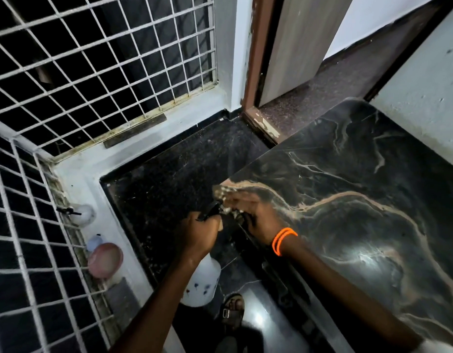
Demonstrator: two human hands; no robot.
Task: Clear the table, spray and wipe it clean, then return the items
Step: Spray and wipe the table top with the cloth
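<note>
Head view: a white spray bottle (202,281) was gripped at its black trigger head by the left hand (198,231), fingers curled round it, beside the corner of the dark marble table (360,189). A pale cloth (226,197) was pressed on that corner by the right hand (256,217); its fingers were blurred. A pink dish (105,259) was seen on the ledge (98,174)
</note>
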